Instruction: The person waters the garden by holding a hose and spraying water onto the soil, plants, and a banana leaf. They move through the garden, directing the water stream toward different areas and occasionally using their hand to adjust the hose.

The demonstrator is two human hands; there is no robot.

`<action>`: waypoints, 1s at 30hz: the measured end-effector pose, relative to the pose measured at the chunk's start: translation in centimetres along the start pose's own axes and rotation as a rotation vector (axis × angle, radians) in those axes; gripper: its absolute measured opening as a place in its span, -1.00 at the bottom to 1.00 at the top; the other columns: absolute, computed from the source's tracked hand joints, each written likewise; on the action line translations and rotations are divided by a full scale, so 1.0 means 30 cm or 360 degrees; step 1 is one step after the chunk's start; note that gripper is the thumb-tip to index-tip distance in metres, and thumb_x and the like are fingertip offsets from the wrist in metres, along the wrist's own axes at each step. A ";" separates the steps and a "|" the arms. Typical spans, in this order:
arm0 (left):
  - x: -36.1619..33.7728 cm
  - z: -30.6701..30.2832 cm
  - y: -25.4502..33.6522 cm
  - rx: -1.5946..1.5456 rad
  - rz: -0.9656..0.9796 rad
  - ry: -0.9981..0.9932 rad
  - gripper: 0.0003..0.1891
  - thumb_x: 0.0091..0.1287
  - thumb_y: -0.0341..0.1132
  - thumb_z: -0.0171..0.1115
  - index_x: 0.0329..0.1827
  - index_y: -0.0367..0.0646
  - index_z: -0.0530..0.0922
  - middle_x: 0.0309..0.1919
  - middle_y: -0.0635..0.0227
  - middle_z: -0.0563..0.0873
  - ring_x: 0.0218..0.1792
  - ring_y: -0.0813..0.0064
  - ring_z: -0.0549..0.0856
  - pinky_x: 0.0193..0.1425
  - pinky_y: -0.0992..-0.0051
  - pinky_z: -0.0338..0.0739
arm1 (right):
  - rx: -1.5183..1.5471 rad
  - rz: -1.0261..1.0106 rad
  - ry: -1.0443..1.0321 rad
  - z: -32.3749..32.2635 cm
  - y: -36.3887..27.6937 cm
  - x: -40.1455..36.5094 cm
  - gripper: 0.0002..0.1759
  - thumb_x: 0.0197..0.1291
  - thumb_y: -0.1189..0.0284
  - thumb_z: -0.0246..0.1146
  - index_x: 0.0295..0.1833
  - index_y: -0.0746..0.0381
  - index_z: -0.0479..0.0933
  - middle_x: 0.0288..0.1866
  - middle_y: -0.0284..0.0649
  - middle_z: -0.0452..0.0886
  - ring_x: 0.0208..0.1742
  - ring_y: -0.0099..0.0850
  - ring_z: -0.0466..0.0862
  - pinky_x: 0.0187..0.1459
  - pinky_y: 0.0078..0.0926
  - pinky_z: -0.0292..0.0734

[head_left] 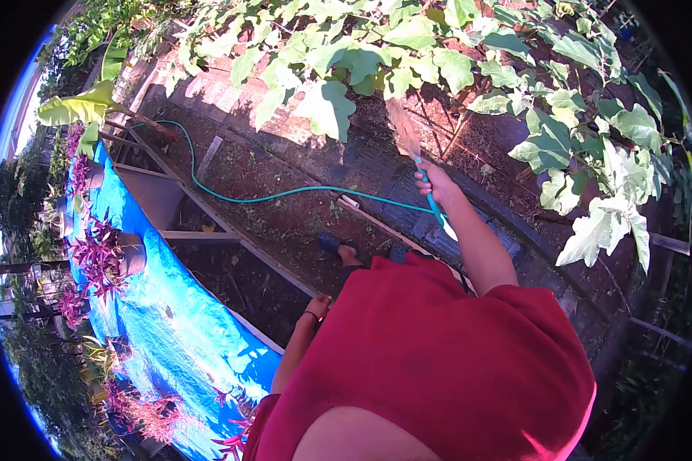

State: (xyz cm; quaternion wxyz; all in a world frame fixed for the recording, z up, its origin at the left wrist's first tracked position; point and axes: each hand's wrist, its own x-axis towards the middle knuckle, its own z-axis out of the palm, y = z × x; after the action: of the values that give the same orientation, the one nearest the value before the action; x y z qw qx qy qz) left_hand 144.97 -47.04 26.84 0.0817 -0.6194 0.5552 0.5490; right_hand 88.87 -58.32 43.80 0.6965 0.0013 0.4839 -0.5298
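Observation:
My right hand (436, 183) is wrapped around the end part of a teal garden hose (315, 189), held out ahead of my body. From the hose tip, a fan of water (404, 131) sprays away toward the soil under large-leaved plants (361, 61). Behind the hand the hose bends down toward my arm, and another length runs left across the ground. My left hand (318, 306) hangs low at my side with its fingers curled, a dark band at the wrist, and nothing visible in it. It is nearest to a wooden plank edge (277, 265).
A blue tarp (169, 300) with purple-leaved plants (96, 257) lies along the left. Wooden beams (200, 236) frame dark soil beside it. My sandaled foot (334, 246) stands on the dirt path. A metal grate (400, 188) and a short white pipe (349, 202) lie ahead.

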 end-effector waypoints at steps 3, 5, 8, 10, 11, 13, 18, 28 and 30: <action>-0.094 -0.035 0.165 -0.0051 -0.0138 -0.0094 -0.53 0.45 -0.03 0.12 0.14 -0.30 0.55 -0.32 0.32 0.68 -0.40 0.46 0.65 -0.27 0.39 0.58 | 0.0047 -0.0029 -0.0060 0.023 -0.020 0.072 -0.79 0.42 0.36 0.03 0.12 -0.06 0.31 -0.52 -0.47 0.29 -0.72 -0.70 0.13 -0.74 -0.67 -0.01; -0.113 -0.047 0.215 -0.0085 -0.0147 -0.0078 -0.55 0.46 -0.04 0.12 0.13 -0.29 0.55 -0.35 0.35 0.65 -0.43 0.48 0.63 -0.31 0.40 0.58 | 0.0063 0.0024 -0.0011 0.035 -0.025 0.105 -0.86 0.43 0.36 0.00 0.05 -0.04 0.31 -0.52 -0.47 0.29 -0.72 -0.70 0.13 -0.74 -0.67 -0.01; -0.118 -0.055 0.235 -0.0144 -0.0130 -0.0047 -0.56 0.47 -0.05 0.12 0.11 -0.29 0.55 -0.37 0.36 0.64 -0.48 0.49 0.61 -0.35 0.40 0.57 | 0.0100 0.0072 0.0031 0.017 -0.006 0.111 -0.97 0.44 0.34 -0.02 -0.06 -0.03 0.28 -0.55 -0.47 0.28 -0.74 -0.68 0.11 -0.75 -0.68 -0.03; -0.116 -0.051 0.214 -0.0174 -0.0108 -0.0029 -0.57 0.46 -0.05 0.12 0.09 -0.29 0.56 -0.35 0.35 0.65 -0.49 0.48 0.62 -0.35 0.40 0.57 | 0.0111 0.0087 0.0078 -0.007 0.014 0.100 -0.96 0.45 0.32 -0.02 -0.11 -0.03 0.25 -0.57 -0.46 0.28 -0.76 -0.67 0.11 -0.77 -0.67 -0.03; -0.118 -0.043 0.202 -0.0225 -0.0044 0.0013 -0.56 0.46 -0.05 0.12 0.09 -0.30 0.55 -0.33 0.33 0.67 -0.49 0.47 0.62 -0.34 0.40 0.58 | 0.0103 0.0095 0.0073 -0.020 0.019 0.095 -0.96 0.45 0.32 -0.02 -0.11 -0.03 0.25 -0.57 -0.46 0.28 -0.76 -0.67 0.11 -0.77 -0.67 -0.03; -0.093 -0.015 0.131 -0.0279 0.0015 0.0055 -0.55 0.46 -0.05 0.12 0.09 -0.31 0.55 -0.31 0.31 0.68 -0.50 0.47 0.63 -0.33 0.40 0.58 | 0.0142 0.0064 0.0166 -0.034 0.030 0.079 -0.94 0.45 0.32 -0.01 -0.11 -0.02 0.24 -0.57 -0.46 0.29 -0.76 -0.67 0.11 -0.77 -0.67 -0.03; -0.047 -0.002 0.003 -0.0262 -0.0122 -0.0093 -0.53 0.46 -0.05 0.12 0.14 -0.35 0.53 -0.21 0.21 0.72 -0.42 0.45 0.67 -0.31 0.42 0.60 | -0.0029 0.0197 0.0007 -0.040 0.038 0.032 -0.92 0.44 0.33 0.01 -0.01 -0.04 0.29 -0.56 -0.47 0.31 -0.75 -0.68 0.11 -0.77 -0.69 -0.02; -0.092 -0.027 0.128 -0.0198 -0.0124 -0.0027 -0.54 0.45 -0.07 0.13 0.12 -0.36 0.53 -0.16 0.16 0.73 -0.34 0.41 0.72 -0.22 0.39 0.63 | 0.0174 0.0118 0.0048 -0.130 0.098 -0.026 -0.92 0.43 0.33 0.02 -0.03 -0.05 0.30 -0.54 -0.46 0.31 -0.72 -0.67 0.13 -0.72 -0.66 0.00; -0.093 -0.029 0.137 -0.0153 -0.0065 -0.0025 -0.54 0.45 -0.07 0.13 0.13 -0.35 0.53 -0.13 0.14 0.74 -0.36 0.41 0.72 -0.21 0.39 0.63 | 0.0250 0.0093 0.0070 -0.159 0.110 -0.047 -0.94 0.42 0.32 0.03 -0.06 -0.03 0.29 -0.55 -0.45 0.31 -0.72 -0.66 0.13 -0.71 -0.65 0.00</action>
State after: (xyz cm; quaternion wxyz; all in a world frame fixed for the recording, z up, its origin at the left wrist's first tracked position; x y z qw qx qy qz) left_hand 142.89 -47.53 31.42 0.0672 -0.6294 0.5148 0.5781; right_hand 88.16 -53.38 40.52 0.6987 0.0817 0.4557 -0.5454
